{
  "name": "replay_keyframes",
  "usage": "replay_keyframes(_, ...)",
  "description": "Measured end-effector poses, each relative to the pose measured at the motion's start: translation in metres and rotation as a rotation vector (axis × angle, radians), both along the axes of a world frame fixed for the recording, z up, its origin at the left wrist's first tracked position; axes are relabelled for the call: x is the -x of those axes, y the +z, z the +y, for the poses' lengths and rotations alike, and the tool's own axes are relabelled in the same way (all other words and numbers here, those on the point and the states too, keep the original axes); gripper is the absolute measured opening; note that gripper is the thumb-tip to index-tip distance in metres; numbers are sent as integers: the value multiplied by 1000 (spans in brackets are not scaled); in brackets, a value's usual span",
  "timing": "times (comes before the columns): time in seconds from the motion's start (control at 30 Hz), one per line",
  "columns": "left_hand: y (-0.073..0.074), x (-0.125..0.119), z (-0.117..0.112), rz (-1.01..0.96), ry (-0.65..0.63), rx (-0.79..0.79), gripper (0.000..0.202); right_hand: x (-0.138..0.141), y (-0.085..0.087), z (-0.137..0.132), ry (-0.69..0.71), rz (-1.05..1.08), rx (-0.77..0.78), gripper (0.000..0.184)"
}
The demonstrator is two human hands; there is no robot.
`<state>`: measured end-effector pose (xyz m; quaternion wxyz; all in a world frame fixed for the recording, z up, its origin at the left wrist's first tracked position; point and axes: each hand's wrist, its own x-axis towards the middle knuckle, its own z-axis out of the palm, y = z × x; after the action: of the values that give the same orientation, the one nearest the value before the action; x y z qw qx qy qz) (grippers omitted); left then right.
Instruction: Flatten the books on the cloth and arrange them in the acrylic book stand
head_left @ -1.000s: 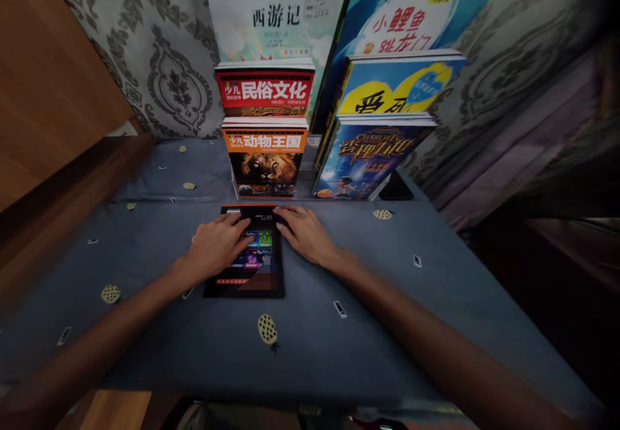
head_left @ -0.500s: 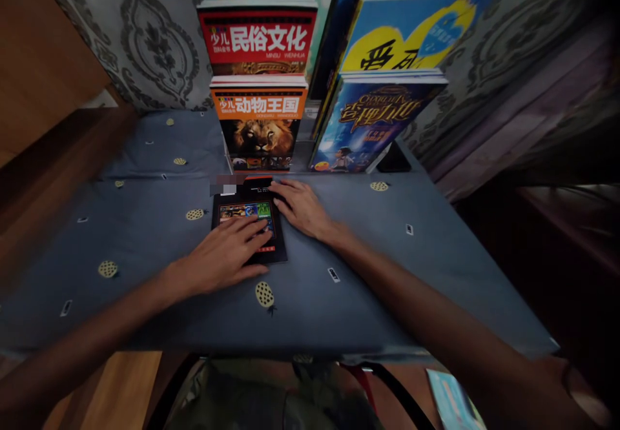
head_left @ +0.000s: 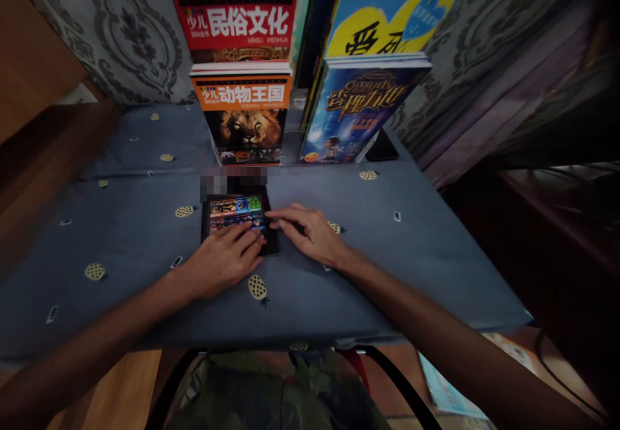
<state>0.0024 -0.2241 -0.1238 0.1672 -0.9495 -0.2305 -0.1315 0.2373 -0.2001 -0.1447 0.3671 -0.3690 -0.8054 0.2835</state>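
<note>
A dark book (head_left: 206, 220) lies flat on the cloth-covered table, showing a panel of small coloured pictures. My left hand (head_left: 227, 255) rests on its lower part, fingers stretched over the pictures and hiding some of them. At the book's right edge is my right hand (head_left: 312, 233), its index finger and thumb extended and slightly apart. The fingertip touches or nearly touches the cover's edge. Behind the book stand an orange book with a lion (head_left: 247, 126) and a blue book (head_left: 361, 117).
A red book (head_left: 237, 26) and a blue-and-yellow book (head_left: 397, 17) stand farther back. A dark flat object (head_left: 382, 147) lies beside the blue book. The tablecloth (head_left: 387, 275) has pineapple prints. Below the right table edge lies a light-blue printed item (head_left: 448, 381).
My right hand has come down from the book's top right corner to the middle of its right edge. My left hand stays on the cover. The view has shifted slightly.
</note>
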Motion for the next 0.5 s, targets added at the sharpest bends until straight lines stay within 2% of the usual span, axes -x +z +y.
replay_keyframes(0.27, 2, 0, 1, -36, -56, -27, 17, 3, 1, 0, 38, 97, 138, 31)
replay_keyframes(0.5, 5, -2, 2, -49, -48, -18, 19, 2, 2, -1, 55, 107, 121, 30)
